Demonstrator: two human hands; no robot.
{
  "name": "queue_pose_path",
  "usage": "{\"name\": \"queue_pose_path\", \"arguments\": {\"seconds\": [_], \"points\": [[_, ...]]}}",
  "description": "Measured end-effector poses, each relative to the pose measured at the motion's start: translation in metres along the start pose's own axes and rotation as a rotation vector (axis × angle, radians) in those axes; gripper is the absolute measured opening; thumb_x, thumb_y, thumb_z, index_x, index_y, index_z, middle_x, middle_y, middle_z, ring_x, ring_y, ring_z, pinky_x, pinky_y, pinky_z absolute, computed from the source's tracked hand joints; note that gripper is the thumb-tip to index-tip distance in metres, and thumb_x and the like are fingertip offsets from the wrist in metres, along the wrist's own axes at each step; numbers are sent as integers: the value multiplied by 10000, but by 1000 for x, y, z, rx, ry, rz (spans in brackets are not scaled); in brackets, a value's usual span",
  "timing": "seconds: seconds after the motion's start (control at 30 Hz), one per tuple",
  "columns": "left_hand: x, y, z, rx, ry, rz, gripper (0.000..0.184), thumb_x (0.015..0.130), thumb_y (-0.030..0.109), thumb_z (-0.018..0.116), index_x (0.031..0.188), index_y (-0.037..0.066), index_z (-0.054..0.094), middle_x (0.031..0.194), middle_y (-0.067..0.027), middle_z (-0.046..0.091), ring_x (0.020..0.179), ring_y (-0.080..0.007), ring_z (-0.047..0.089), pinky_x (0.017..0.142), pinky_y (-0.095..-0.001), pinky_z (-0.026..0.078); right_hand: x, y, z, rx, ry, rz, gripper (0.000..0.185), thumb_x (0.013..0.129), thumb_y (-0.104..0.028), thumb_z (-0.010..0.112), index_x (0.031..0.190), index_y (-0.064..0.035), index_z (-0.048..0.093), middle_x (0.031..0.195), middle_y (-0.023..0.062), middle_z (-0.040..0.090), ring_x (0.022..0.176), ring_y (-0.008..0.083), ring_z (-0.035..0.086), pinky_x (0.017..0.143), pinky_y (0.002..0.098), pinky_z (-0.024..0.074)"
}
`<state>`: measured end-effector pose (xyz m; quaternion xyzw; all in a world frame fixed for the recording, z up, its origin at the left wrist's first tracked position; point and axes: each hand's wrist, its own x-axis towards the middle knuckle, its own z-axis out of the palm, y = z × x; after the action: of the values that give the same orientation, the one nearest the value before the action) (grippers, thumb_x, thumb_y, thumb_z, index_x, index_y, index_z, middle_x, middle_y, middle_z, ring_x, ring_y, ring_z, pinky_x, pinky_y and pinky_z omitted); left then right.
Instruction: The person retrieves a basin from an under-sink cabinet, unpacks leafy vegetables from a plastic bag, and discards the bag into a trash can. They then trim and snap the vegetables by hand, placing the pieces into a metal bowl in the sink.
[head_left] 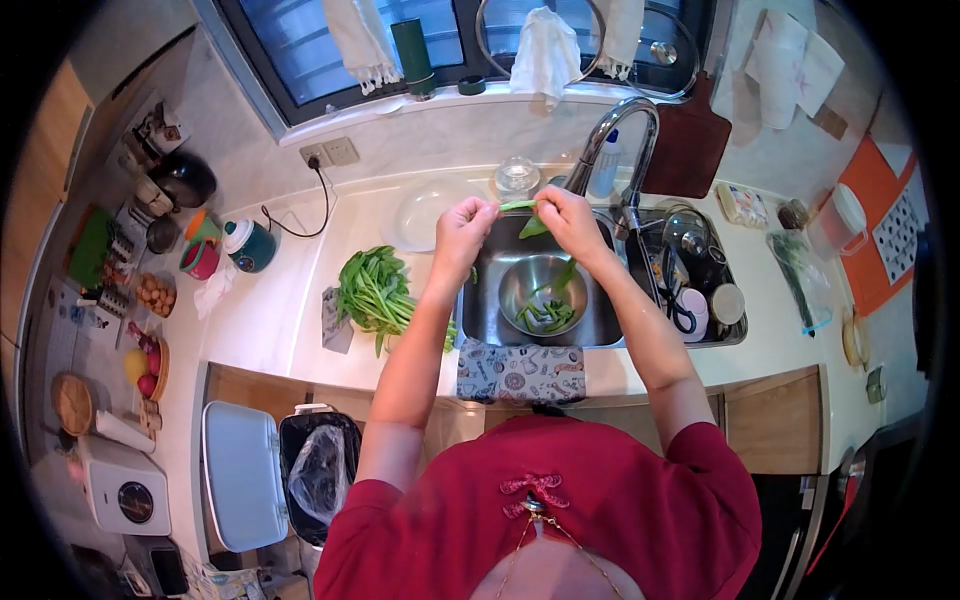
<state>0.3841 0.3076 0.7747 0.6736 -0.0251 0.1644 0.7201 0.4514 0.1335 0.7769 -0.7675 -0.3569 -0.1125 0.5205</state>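
Above the sink, my left hand and my right hand pinch a green stalk between them, with a leaf hanging beside my right hand. Below them in the sink sits a metal bowl with cut green pieces inside. A heap of leafy greens lies on the counter left of the sink, partly behind my left forearm. My left hand is nearest to a white plate.
A curved faucet rises behind the sink. Right of the bowl, a rack holds cups and a lid. A patterned cloth hangs over the front edge. An open bin stands at lower left.
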Motion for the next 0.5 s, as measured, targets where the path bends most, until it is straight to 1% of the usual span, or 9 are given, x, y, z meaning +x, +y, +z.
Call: {"name": "queue_pose_path", "arguments": {"seconds": [0.03, 0.1, 0.13, 0.2, 0.23, 0.3, 0.37, 0.4, 0.5], "points": [[0, -1, 4, 30, 8, 28, 185, 854, 207, 557, 749, 56, 582, 582, 70, 448, 464, -7, 329, 416, -169, 225, 0, 5, 2, -1, 2, 1, 203, 790, -161, 493, 859, 8, 581, 733, 154, 589, 719, 254, 589, 651, 334, 445], [-1, 0, 12, 60, 16, 56, 170, 850, 195, 560, 753, 57, 582, 587, 74, 449, 470, -5, 331, 419, -168, 226, 2, 18, 8, 199, 111, 140, 226, 798, -169, 474, 866, 17, 581, 705, 113, 597, 689, 174, 578, 622, 290, 433], [-2, 3, 15, 52, 7, 33, 159, 848, 187, 563, 761, 55, 582, 595, 72, 457, 473, -5, 331, 421, -168, 231, 2, 23, 11, 199, 110, 139, 226, 798, -169, 474, 866, 17, 581, 705, 113, 597, 689, 174, 578, 622, 290, 433], [-1, 4, 15, 44, 0, 13, 148, 845, 180, 565, 768, 54, 582, 604, 70, 465, 476, -5, 331, 423, -168, 235, 4, 31, 14, 314, 230, 182, 194, 799, -161, 470, 788, 0, 577, 639, 41, 550, 612, 126, 522, 553, 276, 395], [-1, 4, 13, -10, 10, -21, 145, 846, 177, 566, 774, 52, 583, 608, 69, 468, 477, -5, 332, 425, -168, 237, 7, 39, 8, 313, 230, 181, 194, 799, -161, 470, 788, 0, 577, 639, 41, 550, 612, 126, 522, 553, 276, 395], [-2, 4, 7, -65, 18, -54, 142, 847, 175, 568, 781, 50, 583, 611, 67, 472, 479, -5, 332, 426, -169, 238, 9, 59, -18, 701, 385, 414, 155, 807, -150, 471, 733, -38, 547, 588, -11, 465, 535, 102, 440, 503, 252, 340], [-3, 9, -3, -80, 13, -41, 147, 850, 180, 567, 783, 49, 584, 616, 68, 474, 480, -4, 330, 428, -165, 234, 8, 50, -38, 955, 399, 434, 122, 817, -137, 463, 733, -67, 519, 570, -35, 396, 520, 78, 378, 494, 227, 305], [-4, 11, -6, -48, -3, -31, 150, 849, 181, 572, 784, 47, 584, 620, 65, 482, 482, -4, 333, 429, -165, 234, 6, 49, -45, 984, 333, 413, 125, 850, -143, 459, 800, -46, 519, 603, -24, 421, 546, 79, 399, 510, 214, 327], [-5, 14, -7, 0, -44, -34, 161, 844, 191, 582, 781, 43, 584, 621, 62, 492, 490, -2, 337, 433, -169, 239, 5, 50, -59, 1139, 211, 393, 135, 874, -177, 487, 855, -43, 497, 653, -4, 430, 583, 90, 411, 520, 219, 338]]}}
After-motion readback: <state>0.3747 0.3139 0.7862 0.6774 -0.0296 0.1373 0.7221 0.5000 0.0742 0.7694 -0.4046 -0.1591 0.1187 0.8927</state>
